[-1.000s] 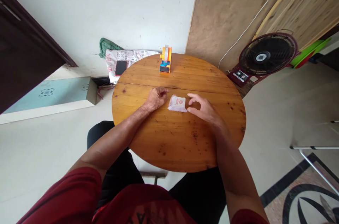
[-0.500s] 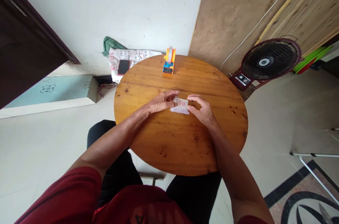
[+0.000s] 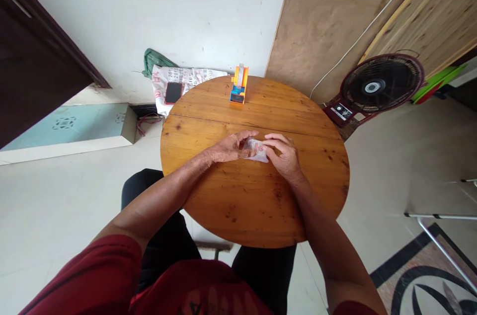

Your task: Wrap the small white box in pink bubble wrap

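Observation:
A small clear plastic bag [image 3: 256, 147] with red print is between my hands, just above the middle of the round wooden table [image 3: 238, 205]. My left hand [image 3: 228, 148] grips the left side of the bag, and its thumb shows through or behind the clear film. On the other side, my right hand [image 3: 283, 157] pinches the right edge between thumb and fingers. Whether anything lies inside the bag cannot be made out.
An orange and blue tape dispenser [image 3: 238, 91] stands at the table's far edge. Beyond the table's left edge, a dark phone [image 3: 173, 92] lies on a printed white sack [image 3: 201, 75]. A dark red fan [image 3: 376, 84] stands to the right, near a wooden board [image 3: 320, 17].
My left thumb has moved down from the bag's printed face to its lower left. The right fingers have shifted slightly on the edge, and the bag's shape has changed.

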`<state>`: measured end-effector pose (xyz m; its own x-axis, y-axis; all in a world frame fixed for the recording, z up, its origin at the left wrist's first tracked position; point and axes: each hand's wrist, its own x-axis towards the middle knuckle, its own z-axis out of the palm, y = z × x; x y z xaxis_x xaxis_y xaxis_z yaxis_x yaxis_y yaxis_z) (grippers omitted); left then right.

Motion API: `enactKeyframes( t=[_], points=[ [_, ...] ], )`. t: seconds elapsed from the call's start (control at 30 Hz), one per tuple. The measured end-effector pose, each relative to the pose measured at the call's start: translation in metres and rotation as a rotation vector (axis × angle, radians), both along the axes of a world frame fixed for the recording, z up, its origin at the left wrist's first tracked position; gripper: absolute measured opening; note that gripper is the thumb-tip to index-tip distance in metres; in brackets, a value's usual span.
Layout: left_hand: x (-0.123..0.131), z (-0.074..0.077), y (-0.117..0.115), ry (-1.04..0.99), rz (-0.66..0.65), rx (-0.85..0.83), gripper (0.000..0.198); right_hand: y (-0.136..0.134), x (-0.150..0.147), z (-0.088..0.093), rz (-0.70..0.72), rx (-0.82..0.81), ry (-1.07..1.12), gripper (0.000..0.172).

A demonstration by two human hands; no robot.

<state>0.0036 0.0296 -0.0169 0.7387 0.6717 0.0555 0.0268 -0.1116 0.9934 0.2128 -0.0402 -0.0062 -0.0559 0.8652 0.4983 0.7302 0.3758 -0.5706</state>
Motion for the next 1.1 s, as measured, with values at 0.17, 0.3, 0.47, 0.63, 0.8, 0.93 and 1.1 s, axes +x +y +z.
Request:
enactKeyframes(
  t=[0.17, 0.3, 0.47, 0.63, 0.8, 0.93, 1.1],
  points=[
    [0.001, 0.003, -0.004, -0.020, -0.028, -0.011, 0.078, -0.002, -0.004, 0.003, -0.002, 0.036, 0.031, 0.018],
    [0.001, 0.007, -0.008, -0.041, -0.070, 0.053, 0.074, -0.005, -0.003, 0.009, 0.011, 0.020, 0.226, 0.014],
    [-0.001, 0.012, -0.010, -0.014, -0.046, 0.095, 0.075, -0.008, 0.005, 0.015, -0.024, -0.062, 0.453, 0.015],
    [-0.003, 0.015, -0.009, -0.068, -0.027, 0.003, 0.077, -0.005, 0.014, 0.012, -0.035, -0.037, 0.631, 0.014],
    [-0.002, 0.014, -0.008, -0.069, -0.082, -0.063, 0.080, 0.000, 0.022, 0.011, -0.084, -0.023, 0.746, 0.015],
    [-0.004, 0.013, -0.007, -0.061, -0.081, -0.064, 0.071, 0.006, 0.030, 0.007, -0.142, -0.041, 0.831, 0.017],
    [-0.007, 0.017, -0.005, -0.030, -0.078, -0.044, 0.062, 0.014, 0.038, -0.001, -0.238, -0.098, 0.893, 0.023]
  ],
)
